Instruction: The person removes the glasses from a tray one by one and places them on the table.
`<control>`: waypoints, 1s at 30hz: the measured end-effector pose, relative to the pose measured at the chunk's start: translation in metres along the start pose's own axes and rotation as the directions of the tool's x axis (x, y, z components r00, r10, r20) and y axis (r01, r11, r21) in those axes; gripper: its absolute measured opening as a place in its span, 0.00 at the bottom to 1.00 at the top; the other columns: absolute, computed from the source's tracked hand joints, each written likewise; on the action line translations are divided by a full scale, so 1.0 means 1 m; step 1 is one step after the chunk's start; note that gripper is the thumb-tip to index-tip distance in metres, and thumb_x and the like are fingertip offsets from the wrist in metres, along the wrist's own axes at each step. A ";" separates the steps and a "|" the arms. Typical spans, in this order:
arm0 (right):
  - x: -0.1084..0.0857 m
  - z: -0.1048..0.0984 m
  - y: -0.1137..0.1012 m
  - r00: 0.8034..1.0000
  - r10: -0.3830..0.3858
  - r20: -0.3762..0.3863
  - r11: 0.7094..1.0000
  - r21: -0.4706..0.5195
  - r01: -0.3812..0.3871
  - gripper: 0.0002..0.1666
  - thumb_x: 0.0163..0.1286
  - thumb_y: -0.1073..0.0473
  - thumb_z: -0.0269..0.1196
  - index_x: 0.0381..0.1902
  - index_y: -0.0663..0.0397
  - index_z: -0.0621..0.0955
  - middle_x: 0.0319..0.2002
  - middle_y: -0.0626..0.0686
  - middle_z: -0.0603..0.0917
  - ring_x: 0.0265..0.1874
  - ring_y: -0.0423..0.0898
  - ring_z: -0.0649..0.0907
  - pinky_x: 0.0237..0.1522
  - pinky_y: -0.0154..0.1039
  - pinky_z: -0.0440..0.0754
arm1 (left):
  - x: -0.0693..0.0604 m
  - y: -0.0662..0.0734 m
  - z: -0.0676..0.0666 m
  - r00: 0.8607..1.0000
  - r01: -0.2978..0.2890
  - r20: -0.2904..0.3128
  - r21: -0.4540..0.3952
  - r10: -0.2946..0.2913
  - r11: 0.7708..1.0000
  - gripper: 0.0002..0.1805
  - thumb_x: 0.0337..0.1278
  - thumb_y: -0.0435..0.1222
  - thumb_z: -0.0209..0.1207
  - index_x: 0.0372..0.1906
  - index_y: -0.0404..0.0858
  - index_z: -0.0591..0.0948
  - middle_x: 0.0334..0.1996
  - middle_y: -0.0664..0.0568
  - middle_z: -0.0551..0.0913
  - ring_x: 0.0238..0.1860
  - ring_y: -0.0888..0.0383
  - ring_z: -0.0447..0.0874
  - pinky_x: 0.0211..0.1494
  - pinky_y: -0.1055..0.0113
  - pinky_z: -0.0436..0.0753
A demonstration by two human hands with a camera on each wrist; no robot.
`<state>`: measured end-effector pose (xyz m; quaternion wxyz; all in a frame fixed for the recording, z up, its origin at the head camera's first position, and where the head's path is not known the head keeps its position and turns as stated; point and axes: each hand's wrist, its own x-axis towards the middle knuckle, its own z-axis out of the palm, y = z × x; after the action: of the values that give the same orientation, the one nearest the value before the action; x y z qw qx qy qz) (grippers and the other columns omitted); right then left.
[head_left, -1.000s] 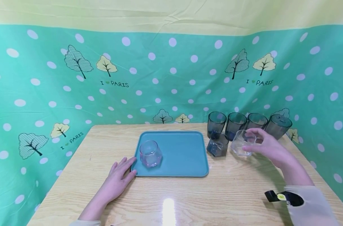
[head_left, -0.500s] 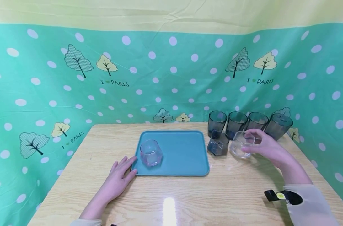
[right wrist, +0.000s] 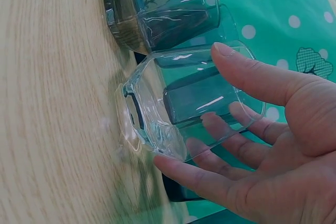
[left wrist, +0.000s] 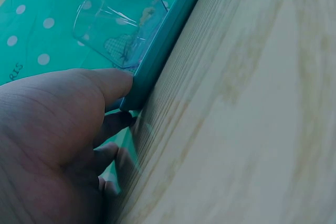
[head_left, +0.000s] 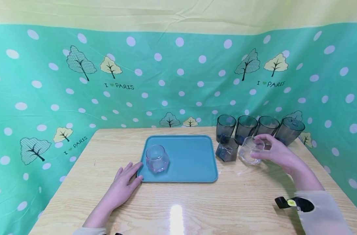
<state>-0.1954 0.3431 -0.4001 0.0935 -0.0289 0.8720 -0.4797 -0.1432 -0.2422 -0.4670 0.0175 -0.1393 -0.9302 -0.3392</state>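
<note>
My right hand point(head_left: 273, 153) holds a clear faceted glass point(right wrist: 157, 98), the thumb on one side and the fingers on the other. The glass is low over the table at the right; whether its base touches the wood I cannot tell. Just left of it stands a smoky dark faceted glass point(head_left: 227, 150). My left hand point(head_left: 123, 186) lies with extended fingers against the left edge of a blue tray point(head_left: 190, 160), thumb at the near corner. A pinkish see-through glass point(head_left: 157, 160) stands upright on the tray's left part.
Several tall dark glasses point(head_left: 226, 125) line the back right of the wooden table point(head_left: 225, 209), close behind the clear glass. A green patterned curtain point(head_left: 178, 75) hangs behind the table and at both sides.
My right hand has shifted the clear glass very slightly left and toward me, nearer the smoky glass. The left hand stays at the tray's edge.
</note>
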 end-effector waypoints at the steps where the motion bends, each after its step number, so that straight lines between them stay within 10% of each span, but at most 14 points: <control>1: 0.000 0.000 0.001 1.000 -0.001 0.001 1.000 -0.001 0.001 0.56 0.74 0.52 0.78 0.84 0.66 0.59 0.77 0.72 0.68 0.73 0.70 0.72 0.60 0.40 0.81 | 0.000 0.000 0.000 1.000 0.000 0.000 0.000 0.000 1.000 0.30 0.86 0.41 0.60 0.81 0.33 0.73 0.79 0.37 0.74 0.85 0.31 0.55 0.86 0.29 0.41; 30: 0.001 0.000 0.005 1.000 -0.021 0.021 1.000 0.022 0.020 0.57 0.73 0.54 0.78 0.83 0.68 0.57 0.79 0.73 0.66 0.74 0.72 0.72 0.54 0.27 0.80 | -0.001 0.002 -0.002 1.000 0.003 0.009 -0.001 -0.003 1.000 0.31 0.87 0.43 0.59 0.82 0.33 0.72 0.79 0.37 0.73 0.86 0.31 0.54 0.86 0.29 0.40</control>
<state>-0.1965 0.3456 -0.4048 0.0979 -0.0419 0.8652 -0.4900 -0.1423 -0.2423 -0.4647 0.0129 -0.1394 -0.9302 -0.3393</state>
